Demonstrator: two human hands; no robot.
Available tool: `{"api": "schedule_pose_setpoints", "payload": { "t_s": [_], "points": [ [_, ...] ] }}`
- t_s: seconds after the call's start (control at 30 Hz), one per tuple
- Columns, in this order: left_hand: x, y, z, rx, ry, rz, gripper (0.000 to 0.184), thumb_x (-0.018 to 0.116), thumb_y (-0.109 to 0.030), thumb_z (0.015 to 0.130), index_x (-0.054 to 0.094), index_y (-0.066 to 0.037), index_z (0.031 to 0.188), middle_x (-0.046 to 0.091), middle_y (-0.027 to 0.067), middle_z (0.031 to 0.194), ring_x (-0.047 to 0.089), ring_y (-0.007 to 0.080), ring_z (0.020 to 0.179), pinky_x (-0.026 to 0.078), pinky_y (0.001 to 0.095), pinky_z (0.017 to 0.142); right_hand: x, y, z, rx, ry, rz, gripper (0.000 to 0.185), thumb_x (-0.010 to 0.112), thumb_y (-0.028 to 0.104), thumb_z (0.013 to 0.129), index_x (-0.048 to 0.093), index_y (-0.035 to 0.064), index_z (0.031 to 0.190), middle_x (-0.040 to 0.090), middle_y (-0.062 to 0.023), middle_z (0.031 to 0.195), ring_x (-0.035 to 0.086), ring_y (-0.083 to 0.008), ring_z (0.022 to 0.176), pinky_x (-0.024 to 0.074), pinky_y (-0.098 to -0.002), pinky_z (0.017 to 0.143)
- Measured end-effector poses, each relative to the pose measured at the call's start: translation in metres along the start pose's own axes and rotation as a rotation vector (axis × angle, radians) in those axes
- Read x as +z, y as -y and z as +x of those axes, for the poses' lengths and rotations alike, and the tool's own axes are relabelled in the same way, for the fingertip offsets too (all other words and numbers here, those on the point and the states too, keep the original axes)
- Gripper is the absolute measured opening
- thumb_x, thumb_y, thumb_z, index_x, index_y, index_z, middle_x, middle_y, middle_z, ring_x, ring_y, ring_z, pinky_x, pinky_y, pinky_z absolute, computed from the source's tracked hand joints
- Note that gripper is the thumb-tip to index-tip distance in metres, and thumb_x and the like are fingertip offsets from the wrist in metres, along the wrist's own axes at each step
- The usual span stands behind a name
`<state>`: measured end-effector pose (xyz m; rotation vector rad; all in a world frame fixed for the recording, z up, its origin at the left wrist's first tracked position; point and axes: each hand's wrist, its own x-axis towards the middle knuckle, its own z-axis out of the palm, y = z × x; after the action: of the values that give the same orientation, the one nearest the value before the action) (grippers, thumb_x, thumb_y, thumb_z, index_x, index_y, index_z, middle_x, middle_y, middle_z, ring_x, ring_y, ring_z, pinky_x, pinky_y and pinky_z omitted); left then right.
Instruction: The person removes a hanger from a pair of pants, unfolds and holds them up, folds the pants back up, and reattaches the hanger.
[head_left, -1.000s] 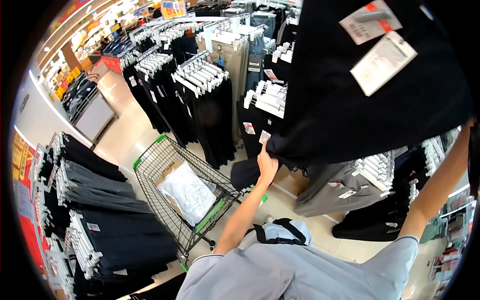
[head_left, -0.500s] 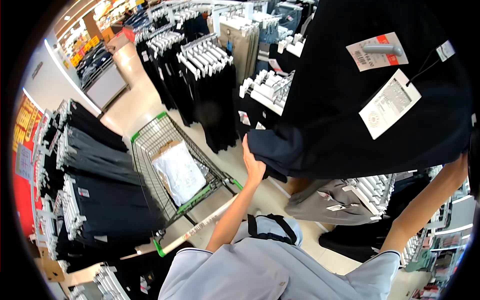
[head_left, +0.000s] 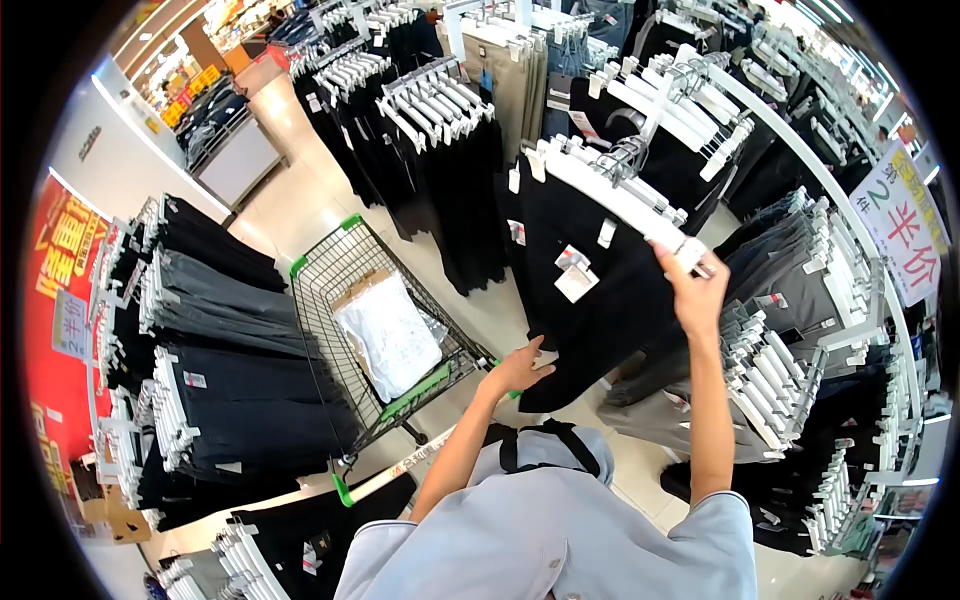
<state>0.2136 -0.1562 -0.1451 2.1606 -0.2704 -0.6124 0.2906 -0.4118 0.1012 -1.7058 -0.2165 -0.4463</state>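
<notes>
Black trousers (head_left: pixel 590 310) hang from a white hanger (head_left: pixel 630 205) on the curved rack in front of me. My right hand (head_left: pixel 692 285) is closed on the hanger's right end. Lower and to the left, my left hand (head_left: pixel 520 370) has its fingers apart beside the lower part of the trousers; whether it touches the cloth I cannot tell. White and red tags (head_left: pixel 575 275) lie against the front of the black cloth.
A shopping cart (head_left: pixel 325 262) holding a white plastic package (head_left: pixel 388 335) stands left of my left arm. Racks of dark and grey trousers (head_left: pixel 240 400) line the left side. Grey trousers (head_left: pixel 655 415) hang on the right, near a sale sign (head_left: pixel 905 225).
The black trousers, held up close before, now hang at the rack farther away. My right hand has come in from the far right to the hanger. My left hand has let go of the cloth.
</notes>
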Motion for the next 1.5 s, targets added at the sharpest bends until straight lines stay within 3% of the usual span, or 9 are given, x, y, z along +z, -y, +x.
{"api": "schedule_pose_setpoints", "payload": {
  "t_s": [0.43,0.63,0.77,0.87,1.0,1.13,1.23,1.3,1.5],
  "points": [
    [-0.038,0.068,-0.105,-0.12,-0.502,-0.463,0.042,0.068,-0.011,0.098,0.057,0.004,0.136,0.074,0.0144,0.108,0.071,0.0161,0.092,0.056,0.0289,0.083,0.035,-0.129,-0.024,0.227,0.011,0.04,0.019,0.079,0.006,0.091,0.072,-0.0066,0.103,0.073,-0.0016,0.097,0.062,-0.0062,0.086,0.0479,-0.0214,0.079],
    [-0.03,0.134,-0.18,-0.308,-0.743,-0.414,0.03,0.068,-0.012,0.099,0.066,0.003,0.125,0.072,0.0072,0.091,0.068,0.0111,0.084,0.056,0.0272,0.076,0.05,-0.161,-0.023,0.309,-0.032,0.02,0.022,0.082,0.01,0.09,0.075,-0.0039,0.105,0.074,-0.0024,0.096,0.062,-0.0077,0.085,0.0483,-0.0235,0.078],
    [-0.041,0.116,-0.221,-0.433,-0.85,-0.365,0.03,0.069,-0.014,0.098,0.067,0.001,0.124,0.075,0.011,0.095,0.069,0.0137,0.084,0.056,0.0308,0.077,0.061,-0.166,-0.026,0.331,-0.097,-0.071,0.024,0.082,0.011,0.09,0.075,-0.006,0.105,0.075,-0.0069,0.095,0.066,-0.0114,0.084,0.0532,-0.0295,0.079],
    [-0.042,0.109,-0.242,-0.397,-0.948,-0.38,0.033,0.068,-0.017,0.097,0.065,0.003,0.122,0.075,0.0188,0.104,0.074,0.0264,0.092,0.058,0.0389,0.083,0.059,-0.203,-0.031,0.115,-0.066,-0.187,0.028,0.08,0.017,0.092,0.076,-0.0079,0.104,0.076,-0.0116,0.097,0.069,-0.0157,0.086,0.0547,-0.0303,0.079],
    [-0.028,0.116,-0.269,-0.442,-1.047,-0.352,0.03,0.068,-0.017,0.097,0.068,-0.001,0.122,0.074,0.0171,0.104,0.072,0.0301,0.096,0.056,0.0402,0.088,0.071,-0.209,-0.037,-0.001,-0.059,-0.22,0.026,0.075,0.012,0.095,0.074,-0.0109,0.107,0.076,-0.0142,0.104,0.067,-0.0159,0.091,0.055,-0.0317,0.086],
    [-0.01,0.126,-0.302,-0.491,-1.197,-0.233,0.024,0.067,-0.019,0.097,0.07,-0.002,0.113,0.072,0.0167,0.108,0.068,0.0342,0.104,0.053,0.0432,0.093,0.05,-0.201,-0.031,0.193,0.146,-0.19,0.03,0.073,0.011,0.096,0.071,-0.0122,0.116,0.073,-0.0175,0.11,0.066,-0.0175,0.098,0.0531,-0.0311,0.095],
    [0.01,0.143,-0.337,-0.634,-1.348,0.003,0.022,0.069,-0.018,0.093,0.071,-0.002,0.108,0.07,0.0173,0.1,0.067,0.0368,0.099,0.053,0.0449,0.087,0.022,-0.177,-0.01,0.143,0.319,-0.059,0.052,0.068,0.017,0.1,0.053,-0.0088,0.143,0.052,-0.024,0.148,0.057,-0.0289,0.129,0.0433,-0.0383,0.111],
    [0.017,0.148,-0.36,-0.743,-1.434,-0.066,0.021,0.07,-0.02,0.094,0.072,-0.002,0.106,0.072,0.0166,0.102,0.068,0.0337,0.097,0.054,0.0427,0.084,0.049,-0.091,-0.009,0.127,0.304,-0.229,0.045,0.061,0.016,0.103,0.056,-0.0077,0.14,0.068,-0.0274,0.123,0.067,-0.044,0.115,0.0593,-0.0509,0.094],
    [0.005,0.165,-0.386,-0.854,-1.363,-0.305,0.024,0.068,-0.025,0.097,0.072,-0.003,0.106,0.073,0.0145,0.1,0.069,0.0297,0.086,0.055,0.0398,0.077,0.144,-0.038,0.035,0.08,0.397,-0.633,0.038,0.061,0.018,0.104,0.063,-0.0128,0.126,0.07,-0.0303,0.116,0.071,-0.0383,0.109,0.0604,-0.0448,0.095]
  ]
}}
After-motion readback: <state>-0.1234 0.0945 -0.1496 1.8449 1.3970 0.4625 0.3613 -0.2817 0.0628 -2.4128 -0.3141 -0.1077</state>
